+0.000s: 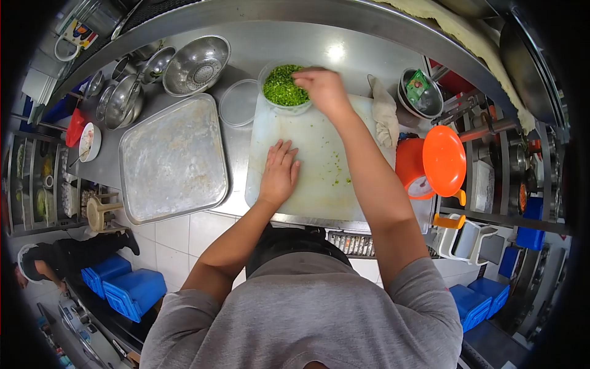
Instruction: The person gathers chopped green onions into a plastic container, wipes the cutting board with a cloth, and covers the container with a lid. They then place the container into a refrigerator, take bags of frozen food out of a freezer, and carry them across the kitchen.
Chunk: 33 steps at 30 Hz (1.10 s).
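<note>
Green herbs (283,85), right hand (322,89) over bowl rim (289,111)

A steel tabletop (270,37) is gleaming, a bright glare (335,52) showing near its far side. A metal overhead shelf (307,11) is arching across the top of the view. Pale tiles are covering the floor (172,237). Blue bins (132,292) and a beige stool (97,212) are standing at left; steel racks (505,160) are lining the right.

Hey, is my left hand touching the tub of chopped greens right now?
Apart. The head view shows a bare strip of cutting board between your left hand and the tub of chopped greens.
</note>
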Each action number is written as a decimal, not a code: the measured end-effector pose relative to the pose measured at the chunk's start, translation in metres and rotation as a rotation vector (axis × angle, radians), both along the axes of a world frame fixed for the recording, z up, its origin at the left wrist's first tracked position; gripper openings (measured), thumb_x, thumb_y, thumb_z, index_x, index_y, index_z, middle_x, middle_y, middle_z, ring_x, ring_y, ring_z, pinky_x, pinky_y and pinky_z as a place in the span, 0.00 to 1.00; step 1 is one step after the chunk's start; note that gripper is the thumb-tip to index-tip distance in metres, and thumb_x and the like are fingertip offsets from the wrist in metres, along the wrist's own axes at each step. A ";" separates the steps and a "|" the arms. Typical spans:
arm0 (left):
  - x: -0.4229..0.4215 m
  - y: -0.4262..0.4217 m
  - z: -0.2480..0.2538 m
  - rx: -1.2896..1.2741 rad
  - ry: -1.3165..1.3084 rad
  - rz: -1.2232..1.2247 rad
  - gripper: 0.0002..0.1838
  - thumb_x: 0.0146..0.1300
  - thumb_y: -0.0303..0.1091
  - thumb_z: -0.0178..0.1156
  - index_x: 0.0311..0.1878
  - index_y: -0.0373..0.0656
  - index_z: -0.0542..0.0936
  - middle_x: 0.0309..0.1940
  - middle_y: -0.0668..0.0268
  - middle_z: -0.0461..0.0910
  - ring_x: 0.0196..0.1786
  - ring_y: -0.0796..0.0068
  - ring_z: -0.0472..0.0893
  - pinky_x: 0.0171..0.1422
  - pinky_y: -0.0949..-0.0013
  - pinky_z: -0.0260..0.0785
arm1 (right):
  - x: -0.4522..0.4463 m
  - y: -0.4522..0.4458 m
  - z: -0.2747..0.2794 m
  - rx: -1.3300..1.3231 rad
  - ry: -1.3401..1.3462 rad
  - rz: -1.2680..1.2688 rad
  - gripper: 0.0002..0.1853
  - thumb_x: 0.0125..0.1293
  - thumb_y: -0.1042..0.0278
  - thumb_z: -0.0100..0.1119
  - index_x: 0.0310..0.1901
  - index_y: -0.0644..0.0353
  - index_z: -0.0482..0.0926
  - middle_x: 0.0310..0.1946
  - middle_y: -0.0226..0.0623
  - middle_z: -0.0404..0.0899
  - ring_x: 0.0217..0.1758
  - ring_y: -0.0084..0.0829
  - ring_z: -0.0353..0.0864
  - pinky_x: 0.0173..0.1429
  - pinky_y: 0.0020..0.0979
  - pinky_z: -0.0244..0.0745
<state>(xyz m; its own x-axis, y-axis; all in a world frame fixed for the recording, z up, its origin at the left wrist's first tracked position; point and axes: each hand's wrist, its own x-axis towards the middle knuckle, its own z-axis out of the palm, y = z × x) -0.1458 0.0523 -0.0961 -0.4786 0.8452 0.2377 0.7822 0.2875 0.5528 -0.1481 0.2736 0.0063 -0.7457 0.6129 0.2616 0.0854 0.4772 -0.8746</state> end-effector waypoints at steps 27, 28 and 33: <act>-0.003 -0.001 -0.005 0.049 -0.037 0.028 0.17 0.68 0.35 0.53 0.57 0.36 0.75 0.65 0.54 0.67 0.72 0.51 0.60 0.78 0.52 0.49 | 0.106 -0.067 -0.112 0.545 -0.408 0.162 0.27 0.72 0.59 0.49 0.67 0.66 0.65 0.72 0.51 0.56 0.77 0.48 0.50 0.78 0.45 0.46; -0.003 -0.002 -0.006 0.044 -0.035 0.032 0.18 0.69 0.36 0.53 0.57 0.36 0.75 0.65 0.54 0.67 0.73 0.52 0.60 0.79 0.53 0.49 | 0.123 -0.071 -0.106 0.559 -0.416 0.278 0.26 0.70 0.63 0.50 0.66 0.67 0.66 0.72 0.51 0.57 0.77 0.47 0.52 0.78 0.43 0.49; -0.002 0.001 -0.004 -0.065 0.030 -0.019 0.26 0.69 0.39 0.53 0.65 0.34 0.68 0.71 0.53 0.59 0.76 0.53 0.53 0.80 0.52 0.44 | 0.204 -0.074 -0.086 0.624 -0.501 0.455 0.27 0.60 0.75 0.53 0.64 0.67 0.68 0.70 0.47 0.61 0.74 0.45 0.58 0.75 0.38 0.57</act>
<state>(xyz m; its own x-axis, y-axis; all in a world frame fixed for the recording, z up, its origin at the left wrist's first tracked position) -0.1482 0.0535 -0.1002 -0.4558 0.8682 0.1963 0.8037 0.3066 0.5099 0.0562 0.1997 -0.0795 -0.9956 0.0891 0.0274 0.0734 0.9307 -0.3583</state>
